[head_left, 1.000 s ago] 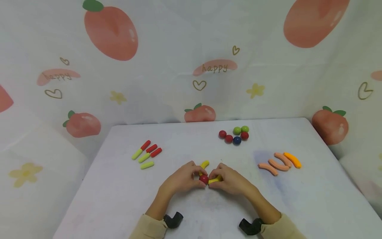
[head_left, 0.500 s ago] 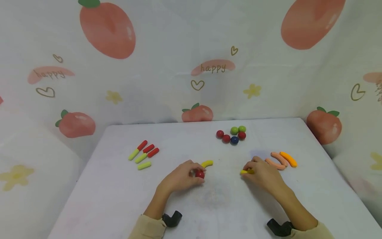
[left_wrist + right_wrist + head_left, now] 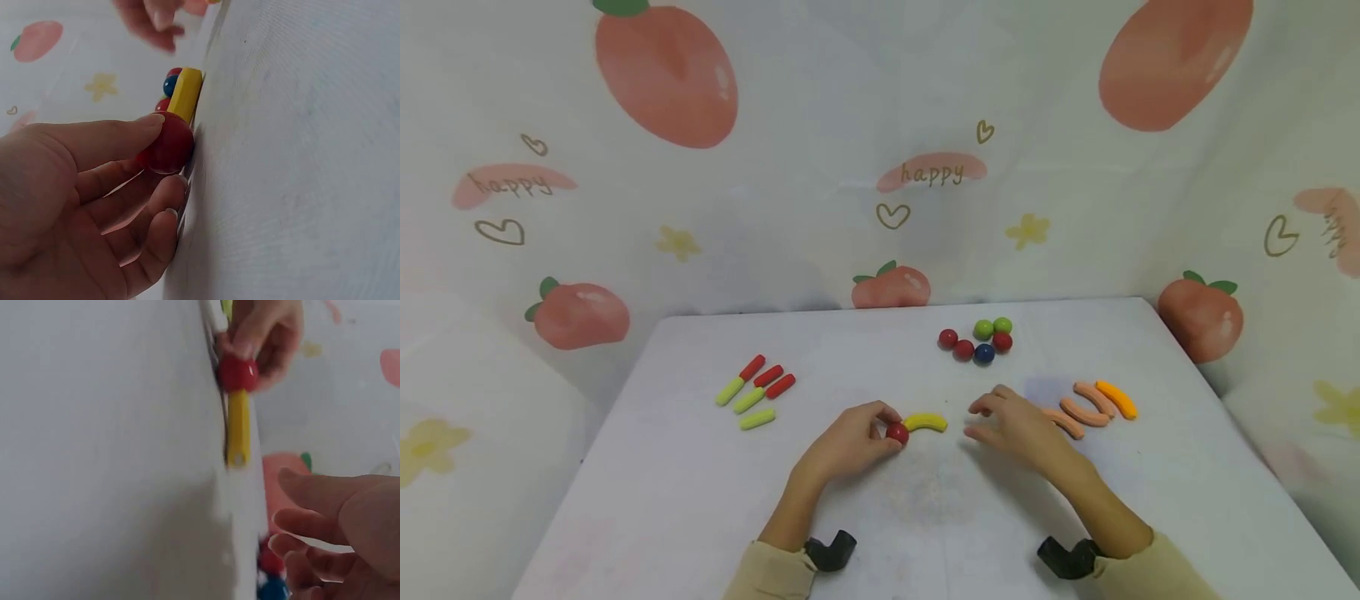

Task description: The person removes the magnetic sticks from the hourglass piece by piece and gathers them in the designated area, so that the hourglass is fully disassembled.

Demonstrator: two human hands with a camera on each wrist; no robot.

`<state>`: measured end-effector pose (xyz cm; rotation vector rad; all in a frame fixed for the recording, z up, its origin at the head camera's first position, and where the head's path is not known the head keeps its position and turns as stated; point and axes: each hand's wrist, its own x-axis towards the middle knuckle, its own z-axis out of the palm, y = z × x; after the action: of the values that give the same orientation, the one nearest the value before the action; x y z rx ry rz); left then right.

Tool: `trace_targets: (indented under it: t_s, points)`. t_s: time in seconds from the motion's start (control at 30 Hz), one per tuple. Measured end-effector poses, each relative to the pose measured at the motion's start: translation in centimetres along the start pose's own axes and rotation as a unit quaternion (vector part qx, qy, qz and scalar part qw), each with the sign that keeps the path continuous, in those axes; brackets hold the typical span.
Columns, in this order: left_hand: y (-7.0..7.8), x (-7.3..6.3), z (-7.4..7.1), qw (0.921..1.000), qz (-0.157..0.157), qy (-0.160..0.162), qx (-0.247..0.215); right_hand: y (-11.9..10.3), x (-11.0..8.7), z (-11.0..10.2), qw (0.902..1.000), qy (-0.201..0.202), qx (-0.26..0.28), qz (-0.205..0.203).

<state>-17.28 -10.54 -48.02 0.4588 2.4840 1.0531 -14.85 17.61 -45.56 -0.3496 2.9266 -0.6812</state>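
My left hand pinches a glossy red ball between thumb and fingers, low over the white table. A short curved yellow rod extends rightward from the ball, one end against it. In the left wrist view, the thumb presses the red ball beside the end of the yellow rod. My right hand is held to the right of the rod's free end, fingers parted and nothing between them. The right wrist view shows a gap between that hand and the yellow rod.
Several red, green and blue balls cluster toward the back. On the right lie curved pink rods and an orange rod, partly behind my right hand. Short red and light-green rods lie at left. A printed cloth hangs behind the table.
My right hand carried one yellow rod rightward and let it go, then came partway back, empty. The other yellow rod has swung round to the ball's right side. My left hand keeps the ball.
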Motion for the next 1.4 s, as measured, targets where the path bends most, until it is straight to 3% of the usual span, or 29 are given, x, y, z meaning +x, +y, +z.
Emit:
trace_targets:
  t_s: [0.17,0.3,0.5,0.63,0.8,0.97,1.17,1.4]
  points:
    - [-0.3,0.4,0.5,0.9997,0.021,-0.011,-0.007,-2.8,2.5,2.7,0.9974,-0.049,0.051,-0.008]
    - [-0.3,0.7,0.7,0.9994,0.027,-0.014,-0.015,-3.7,3.2,3.9,0.9968,-0.045,0.066,-0.010]
    - [-0.3,0.5,0.3,0.9997,0.020,-0.008,-0.013,-3.7,3.5,3.7,0.9983,-0.036,0.044,-0.010]
    - [-0.4,0.3,-0.1,0.9996,0.014,-0.021,-0.012,-2.4,3.6,2.0,0.9998,-0.001,0.016,0.014]
    - [-0.5,0.0,-0.5,0.9997,0.008,-0.020,-0.011,0.8,3.6,-1.1,0.9985,0.027,0.036,0.030]
    - [-0.6,0.0,-0.6,0.9998,0.012,-0.015,-0.011,3.5,3.5,-2.2,0.9982,-0.005,0.034,0.049]
    - [-0.6,0.0,-0.3,0.9996,0.010,-0.020,-0.017,4.5,3.2,-1.9,0.9977,-0.048,0.020,0.043]
    - [0.0,0.4,-0.3,0.9997,0.024,-0.009,0.002,4.4,2.2,-2.1,0.9985,-0.036,0.018,0.037]
